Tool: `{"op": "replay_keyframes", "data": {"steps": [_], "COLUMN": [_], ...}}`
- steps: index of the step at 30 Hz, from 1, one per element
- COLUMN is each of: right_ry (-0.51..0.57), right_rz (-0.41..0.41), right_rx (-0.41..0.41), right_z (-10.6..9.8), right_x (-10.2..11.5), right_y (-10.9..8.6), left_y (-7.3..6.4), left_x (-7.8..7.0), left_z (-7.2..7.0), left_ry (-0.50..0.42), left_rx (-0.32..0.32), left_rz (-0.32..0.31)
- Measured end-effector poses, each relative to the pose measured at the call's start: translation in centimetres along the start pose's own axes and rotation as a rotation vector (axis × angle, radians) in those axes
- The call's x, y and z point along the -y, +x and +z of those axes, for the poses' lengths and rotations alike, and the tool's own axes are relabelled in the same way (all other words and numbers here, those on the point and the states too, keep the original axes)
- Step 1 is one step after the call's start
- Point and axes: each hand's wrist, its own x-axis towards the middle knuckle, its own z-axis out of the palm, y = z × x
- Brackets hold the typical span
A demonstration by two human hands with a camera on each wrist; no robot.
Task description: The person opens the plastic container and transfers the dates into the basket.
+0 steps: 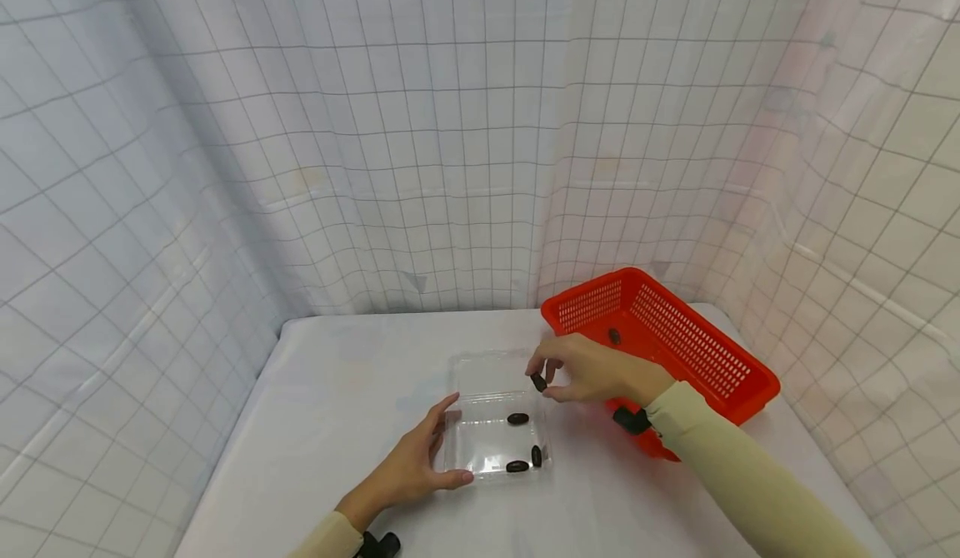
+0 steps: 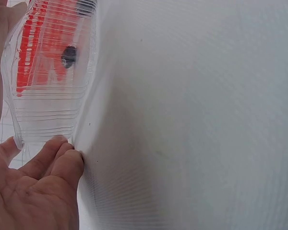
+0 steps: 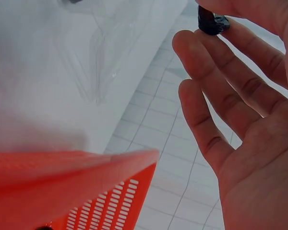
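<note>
A clear plastic box [image 1: 487, 445] with its lid folded back lies on the white table. Inside it are 3 small dark oval pieces, one of them toward the back [image 1: 517, 418]. My left hand [image 1: 408, 462] holds the box at its left side, thumb at the near edge and fingers farther back. In the left wrist view those fingers [image 2: 55, 160] touch the ribbed wall. Above the lid's right edge, my right hand [image 1: 581, 368] pinches another dark oval piece [image 1: 538, 381]. Its surface looks shiny and wrinkled in the right wrist view [image 3: 212, 21].
A red perforated basket [image 1: 701, 350] stands at the right, partly behind my right forearm. One dark piece [image 1: 614, 336] shows inside it. White gridded cloth [image 1: 420, 166] hangs behind the table and along both sides.
</note>
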Motion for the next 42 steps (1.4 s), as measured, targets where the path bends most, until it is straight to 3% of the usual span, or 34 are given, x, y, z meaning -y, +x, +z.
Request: {"op": "replay_keyframes", "data": {"steps": [28,42], "right_ry": [-0.040,0.008], "right_rz": [0.183,0.346], "right_rx": [-0.220,-0.235], "right_z": [-3.4,-4.1], "right_x": [-4.9,-8.0], "right_y": [-2.9,-3.9], "left_y": [0.1,0.0], "left_x": [0.4,0.3], "left_z": [0.0,0.0], "left_ry": [-0.006,0.014], "left_rx": [0.005,-0.002], "left_rz": [0.006,0.006]}}
